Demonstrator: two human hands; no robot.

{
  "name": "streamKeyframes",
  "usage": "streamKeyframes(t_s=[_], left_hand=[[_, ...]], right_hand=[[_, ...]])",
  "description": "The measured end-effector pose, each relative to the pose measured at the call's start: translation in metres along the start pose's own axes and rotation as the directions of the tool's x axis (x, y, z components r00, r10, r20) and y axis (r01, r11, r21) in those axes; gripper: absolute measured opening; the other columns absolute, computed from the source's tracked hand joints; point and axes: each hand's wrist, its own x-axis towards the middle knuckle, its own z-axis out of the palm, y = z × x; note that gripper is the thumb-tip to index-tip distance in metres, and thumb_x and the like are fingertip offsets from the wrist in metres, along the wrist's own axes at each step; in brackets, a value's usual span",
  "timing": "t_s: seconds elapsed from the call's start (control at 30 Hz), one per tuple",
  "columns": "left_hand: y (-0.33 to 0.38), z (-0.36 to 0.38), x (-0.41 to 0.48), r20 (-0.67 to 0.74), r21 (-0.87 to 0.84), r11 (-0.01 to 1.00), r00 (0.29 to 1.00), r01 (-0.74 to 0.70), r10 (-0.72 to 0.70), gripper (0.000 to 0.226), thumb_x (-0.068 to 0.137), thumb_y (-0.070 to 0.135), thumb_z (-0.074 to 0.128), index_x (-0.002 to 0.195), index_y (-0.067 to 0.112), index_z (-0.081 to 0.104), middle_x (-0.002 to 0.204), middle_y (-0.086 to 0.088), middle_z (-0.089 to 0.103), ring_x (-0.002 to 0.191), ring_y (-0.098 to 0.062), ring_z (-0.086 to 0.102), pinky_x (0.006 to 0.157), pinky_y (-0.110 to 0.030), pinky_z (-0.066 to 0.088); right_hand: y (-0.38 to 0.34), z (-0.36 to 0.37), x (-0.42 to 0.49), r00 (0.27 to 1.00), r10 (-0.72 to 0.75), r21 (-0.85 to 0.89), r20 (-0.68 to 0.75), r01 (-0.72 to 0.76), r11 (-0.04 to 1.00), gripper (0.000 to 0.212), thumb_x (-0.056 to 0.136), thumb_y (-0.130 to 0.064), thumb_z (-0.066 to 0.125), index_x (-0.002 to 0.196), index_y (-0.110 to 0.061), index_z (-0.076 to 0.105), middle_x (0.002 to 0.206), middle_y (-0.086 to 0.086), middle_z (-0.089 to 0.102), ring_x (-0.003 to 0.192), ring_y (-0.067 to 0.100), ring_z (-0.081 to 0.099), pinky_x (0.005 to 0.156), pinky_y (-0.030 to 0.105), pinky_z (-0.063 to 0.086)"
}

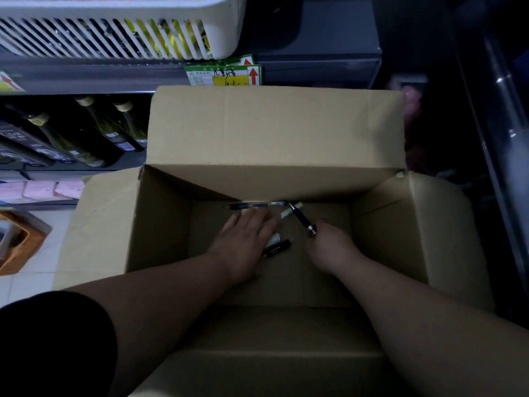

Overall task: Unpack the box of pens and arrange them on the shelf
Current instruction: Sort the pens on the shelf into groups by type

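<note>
I look down through the head camera into a large open cardboard box (pixel 380 224), its flaps folded outward, standing in front of a store shelf (pixel 86 73). The light is dim. Both bare arms reach into the box.

The left hand (pixel 246 239) lies flat on the box floor, fingers straight and together, covering pens rather than gripping them. The right hand (pixel 329 247) is curled round the end of a black pen (pixel 300 217), which slants away toward the far wall. A second black pen (pixel 252 206) lies flat along the foot of that far wall. A white pen (pixel 289 213) pokes out beyond the left fingertips, partly hidden under them. A third black pen (pixel 277 247) lies just beside the left hand, between the two hands. I cannot tell whether more pens lie under the left palm.

Above the box, the shelf carries a white slatted basket (pixel 114 30) holding yellow items too blurred to name. Green and yellow price tags (pixel 229 74) hang on its front edge. Dark bottles (pixel 94 130) lie on a lower level to the left.

By my judgement the box is nearly emptied. Its floor is mostly bare, so unpacking seems close to done. What is left is gathering these last few pens and setting them on the shelf. From here I see no pens arranged on the shelf.
</note>
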Motion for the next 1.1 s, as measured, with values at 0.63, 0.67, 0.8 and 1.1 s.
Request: streamKeyframes(t_s=[0.63, 0.67, 0.8, 1.1], left_hand=[[0.008, -0.012, 0.024, 0.106, -0.186, 0.981, 0.994, 0.057, -0.038, 0.056, 0.078, 0.023, 0.066, 0.126, 0.009, 0.039, 0.126, -0.014, 0.046, 0.108, -0.031, 0.053, 0.083, -0.035, 0.044], [0.01, -0.013, 0.025, 0.113, -0.185, 0.98, 0.992, 0.076, -0.056, 0.055, 0.079, 0.022, 0.066, 0.126, 0.008, 0.04, 0.126, -0.015, 0.047, 0.107, -0.032, 0.054, 0.083, -0.034, 0.044], [0.014, -0.018, 0.029, 0.175, -0.228, 0.957, 0.975, 0.179, -0.14, 0.061, 0.08, 0.024, 0.067, 0.129, 0.004, 0.038, 0.129, -0.017, 0.049, 0.111, -0.031, 0.055, 0.085, -0.031, 0.044], [0.014, -0.046, 0.021, 0.332, -0.332, 0.884, 0.918, 0.328, -0.216, 0.048, 0.088, 0.036, 0.059, 0.126, 0.009, 0.048, 0.122, -0.012, 0.059, 0.107, -0.025, 0.058, 0.076, -0.024, 0.04]], right_hand=[[-0.004, -0.003, -0.005, 0.994, -0.101, 0.15, -0.029, 0.105, 0.983, 0.051, 0.09, -0.007, 0.048, 0.138, -0.022, 0.044, 0.132, 0.01, 0.058, 0.119, 0.029, 0.054, 0.083, 0.022, 0.038], [-0.004, -0.003, -0.006, 0.993, -0.11, 0.165, -0.032, 0.113, 0.98, 0.051, 0.09, -0.007, 0.049, 0.138, -0.022, 0.044, 0.131, 0.009, 0.058, 0.119, 0.028, 0.054, 0.081, 0.021, 0.037], [-0.006, -0.006, -0.008, 0.993, -0.117, 0.184, -0.027, 0.12, 0.976, 0.053, 0.09, -0.009, 0.051, 0.141, -0.023, 0.043, 0.135, 0.007, 0.056, 0.122, 0.026, 0.052, 0.088, 0.021, 0.039], [-0.014, -0.033, -0.035, 0.992, -0.127, 0.193, -0.006, 0.126, 0.973, 0.037, 0.092, -0.012, 0.05, 0.127, -0.021, 0.057, 0.118, 0.009, 0.066, 0.106, 0.028, 0.061, 0.085, 0.028, 0.047]])
